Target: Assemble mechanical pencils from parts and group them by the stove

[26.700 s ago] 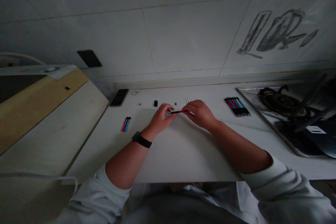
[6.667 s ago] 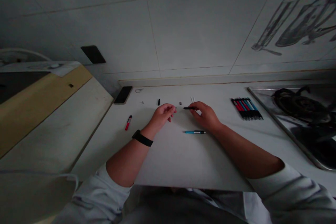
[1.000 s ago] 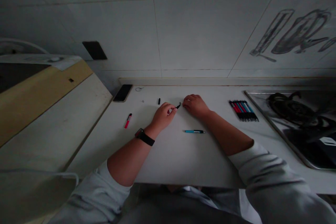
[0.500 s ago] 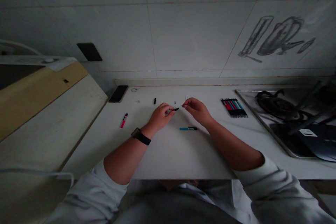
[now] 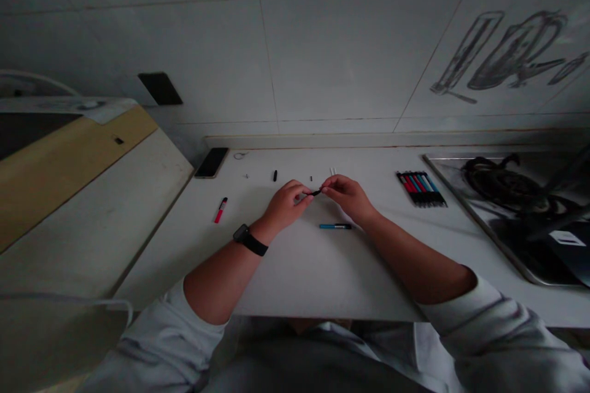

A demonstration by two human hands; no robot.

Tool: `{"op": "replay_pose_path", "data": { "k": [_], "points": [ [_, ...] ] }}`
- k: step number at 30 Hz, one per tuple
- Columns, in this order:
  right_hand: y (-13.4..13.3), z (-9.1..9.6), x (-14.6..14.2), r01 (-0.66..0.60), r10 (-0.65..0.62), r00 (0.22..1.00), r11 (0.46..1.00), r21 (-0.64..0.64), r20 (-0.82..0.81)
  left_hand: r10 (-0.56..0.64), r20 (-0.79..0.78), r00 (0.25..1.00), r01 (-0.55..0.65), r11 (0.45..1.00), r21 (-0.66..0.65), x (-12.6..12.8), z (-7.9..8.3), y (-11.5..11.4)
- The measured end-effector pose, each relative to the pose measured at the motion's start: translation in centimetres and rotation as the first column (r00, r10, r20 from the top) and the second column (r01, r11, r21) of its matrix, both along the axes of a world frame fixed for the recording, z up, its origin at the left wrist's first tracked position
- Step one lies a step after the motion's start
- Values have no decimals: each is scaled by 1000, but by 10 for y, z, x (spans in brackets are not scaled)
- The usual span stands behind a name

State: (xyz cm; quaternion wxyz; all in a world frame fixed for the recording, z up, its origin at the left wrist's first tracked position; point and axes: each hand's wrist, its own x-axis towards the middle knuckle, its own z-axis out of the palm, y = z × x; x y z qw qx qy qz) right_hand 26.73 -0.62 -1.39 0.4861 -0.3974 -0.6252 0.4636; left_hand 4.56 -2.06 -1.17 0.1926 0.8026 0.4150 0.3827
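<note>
Between my hands is a small black pen part (image 5: 316, 193). My left hand (image 5: 284, 206) pinches one end of it between thumb and fingers. Fingertips of my right hand (image 5: 349, 196) are closed at its other end; whether they hold a separate tiny piece is too small to see. Just below lies a blue pen barrel (image 5: 329, 226) with a black end. Behind my hands are a short black piece (image 5: 275, 175), a tiny dark piece (image 5: 311, 178) and thin white sticks (image 5: 333, 171). A red-and-black pen part (image 5: 220, 210) lies to the left.
A row of several red, blue and black pens (image 5: 419, 189) lies at the right, beside a gas stove (image 5: 504, 187). At the back left are a phone (image 5: 211, 163), a thin ring (image 5: 239, 155) and a tiny piece (image 5: 246, 176). A white-sided cabinet (image 5: 124, 196) borders the left.
My right hand has moved left, and its fingertips now meet the free end of the black part. The view has shifted slightly. My left hand keeps its pinch.
</note>
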Motion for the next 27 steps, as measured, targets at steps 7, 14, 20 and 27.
{"op": "replay_pose_path", "data": {
  "k": [7, 14, 20, 27],
  "points": [
    [-2, -1, -1, 6, -6, 1000, 1000, -10, 5, -11, 45, 999, 12, 1000, -10, 0, 1, 0],
    [5, 7, 13, 75, -95, 986, 987, 143, 141, 1, 182, 983, 18, 994, -106, 2, 2, 1],
    [33, 0, 61, 283, -405, 814, 902, 325, 416, 93, 447, 890, 95, 920, -380, 1, -3, 6],
    [33, -3, 67, -82, -258, 521, 934, 348, 814, 99, 429, 898, 84, 918, -388, 0, -6, 8]
  ]
}}
